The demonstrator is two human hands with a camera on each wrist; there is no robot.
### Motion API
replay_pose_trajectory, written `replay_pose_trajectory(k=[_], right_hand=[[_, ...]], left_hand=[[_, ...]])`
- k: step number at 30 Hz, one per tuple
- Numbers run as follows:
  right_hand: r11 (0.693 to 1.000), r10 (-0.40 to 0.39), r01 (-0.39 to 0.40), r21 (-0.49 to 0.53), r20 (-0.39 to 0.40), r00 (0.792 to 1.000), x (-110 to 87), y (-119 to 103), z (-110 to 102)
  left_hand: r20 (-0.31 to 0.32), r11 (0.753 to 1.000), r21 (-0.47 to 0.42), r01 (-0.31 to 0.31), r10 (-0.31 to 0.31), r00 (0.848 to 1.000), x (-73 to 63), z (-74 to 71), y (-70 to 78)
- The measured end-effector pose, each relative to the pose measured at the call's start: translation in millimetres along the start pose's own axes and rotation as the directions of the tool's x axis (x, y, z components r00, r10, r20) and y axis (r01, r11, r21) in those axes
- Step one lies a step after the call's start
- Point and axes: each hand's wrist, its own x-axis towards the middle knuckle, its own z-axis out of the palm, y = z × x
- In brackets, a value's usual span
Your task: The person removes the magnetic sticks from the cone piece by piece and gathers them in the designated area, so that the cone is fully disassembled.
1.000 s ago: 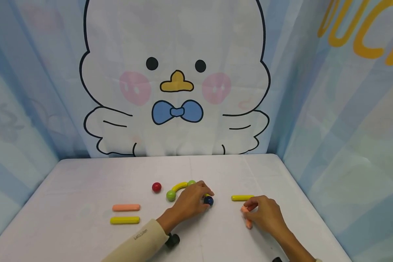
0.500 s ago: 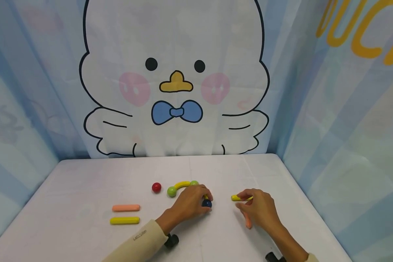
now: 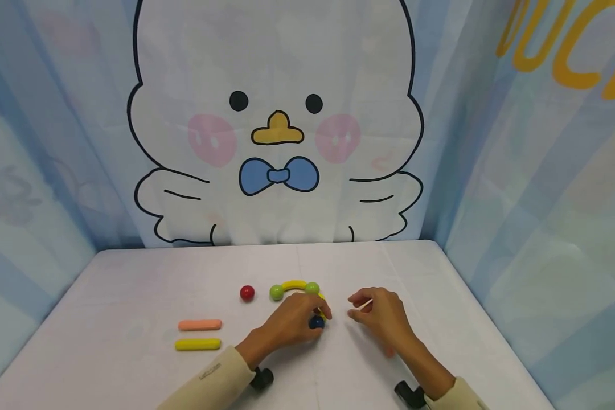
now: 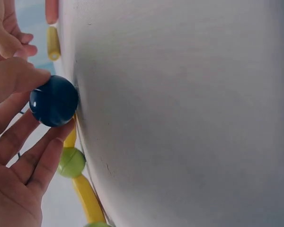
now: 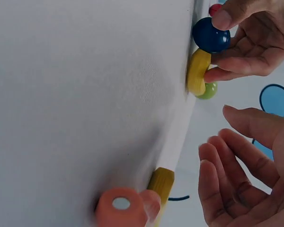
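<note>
My left hand [image 3: 292, 319] holds a glossy blue ball [image 4: 54, 101] between thumb and fingertips, right at the tabletop. From the ball runs a chain: a curved yellow stick [image 5: 198, 71], a green ball [image 4: 72, 162], another curved yellow stick [image 3: 293, 285] and a second green ball [image 3: 277, 292] at its far left end. My right hand [image 3: 381, 316] hovers to the right of the ball, thumb and fingers apart, nothing between them. Below it lie an orange stick [image 5: 120, 213] with a silvery disc in its end and a straight yellow stick [image 5: 162, 184], which the hand hides in the head view.
A red ball [image 3: 247, 293] lies left of the chain. Nearer the left side of the white table [image 3: 133, 285] rest another orange stick [image 3: 200, 324] and another yellow stick [image 3: 197, 344], side by side. A cartoon-printed curtain [image 3: 277, 68] stands behind the table.
The right hand has left the orange stick, passed over the yellow one and moved left towards the blue ball. The left hand has shifted slightly nearer, turning the chain.
</note>
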Motion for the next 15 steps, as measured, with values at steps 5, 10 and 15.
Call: replay_pose_trajectory(k=[5,10,15], right_hand=[[0.999,0.004,-0.007,0.046,0.049,0.999,3.6,-6.5,8.4],[0.998,-0.019,0.015,0.066,0.066,0.998,8.6,-11.1,17.2],[0.998,-0.048,0.045,0.046,0.056,0.997,14.0,-18.4,26.5]], left_hand=[[0.036,0.997,-0.074,-0.007,0.010,0.999,-5.4,-3.2,-2.3],[0.041,0.994,-0.111,0.017,-0.013,0.999,-12.4,-5.9,-4.7],[0.000,0.997,-0.022,0.069,-0.069,0.998,-16.3,-7.1,-7.0]])
